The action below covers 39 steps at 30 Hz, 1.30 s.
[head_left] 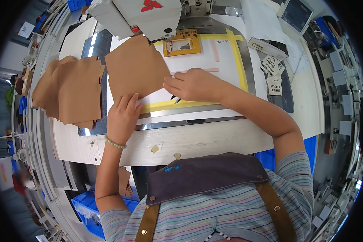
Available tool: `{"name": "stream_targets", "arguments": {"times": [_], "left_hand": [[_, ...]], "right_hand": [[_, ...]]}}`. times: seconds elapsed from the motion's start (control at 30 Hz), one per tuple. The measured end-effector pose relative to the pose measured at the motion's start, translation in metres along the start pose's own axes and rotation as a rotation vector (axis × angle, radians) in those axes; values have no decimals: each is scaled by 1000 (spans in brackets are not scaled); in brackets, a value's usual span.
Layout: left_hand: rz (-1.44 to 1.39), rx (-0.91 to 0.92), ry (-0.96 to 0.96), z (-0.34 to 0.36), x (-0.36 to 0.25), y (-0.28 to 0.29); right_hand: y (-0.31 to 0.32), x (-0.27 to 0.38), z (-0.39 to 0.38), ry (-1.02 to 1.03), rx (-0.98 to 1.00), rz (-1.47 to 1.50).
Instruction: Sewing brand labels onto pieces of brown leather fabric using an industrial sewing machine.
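Observation:
A brown sheet (137, 68), fabric or leather by its look, lies tilted on the white work plate under the sewing machine head. At its lower edge, the fingertips of my left hand (124, 117) rest on the sheet, the thumb by the edge; the hand is closed on that edge. My right hand (199, 85) pinches the sheet's right corner, fingers drawn together. Dark pointed blades (175, 99) stick out below the right palm; whether the hand holds them is hidden. A stack of similar brown sheets (80, 90) lies to the left of the plate.
The white sewing machine head (149, 18) overhangs the far side. Near it sits a yellow framed plate (182, 43). Yellow tape (238, 60) borders the work area. Small printed labels (274, 82) lie at right by an open box (268, 48). A blue bin (86, 213) stands below.

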<state>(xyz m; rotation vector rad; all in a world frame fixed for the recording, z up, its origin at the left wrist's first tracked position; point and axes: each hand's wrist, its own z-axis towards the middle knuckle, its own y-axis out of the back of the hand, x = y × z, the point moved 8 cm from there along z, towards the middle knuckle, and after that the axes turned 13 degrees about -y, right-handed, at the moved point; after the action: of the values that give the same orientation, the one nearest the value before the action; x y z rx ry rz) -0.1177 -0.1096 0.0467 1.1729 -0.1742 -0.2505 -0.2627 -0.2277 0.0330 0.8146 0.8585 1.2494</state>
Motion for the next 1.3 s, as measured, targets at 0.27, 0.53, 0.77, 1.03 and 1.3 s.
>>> {"name": "stream_targets", "arguments": {"times": [0.27,0.53,0.77,1.03,1.3], "left_hand": [[176,99,-68,-1,3,-12],[222,-52,-232,59,12,-37],[222,-18,-382,97,-7,-70],[163,66,-171,70,-6,-51],[-15,68,-63,55,0,-51]], "right_hand": [[-13,5,21,-19,-61,-100],[11,-49,-15,-280,9,-205],[25,-81,-63,-421,191,-277],[54,-70,-103,-516,54,-118],[24,-60,-113,-606,185,18]]}}
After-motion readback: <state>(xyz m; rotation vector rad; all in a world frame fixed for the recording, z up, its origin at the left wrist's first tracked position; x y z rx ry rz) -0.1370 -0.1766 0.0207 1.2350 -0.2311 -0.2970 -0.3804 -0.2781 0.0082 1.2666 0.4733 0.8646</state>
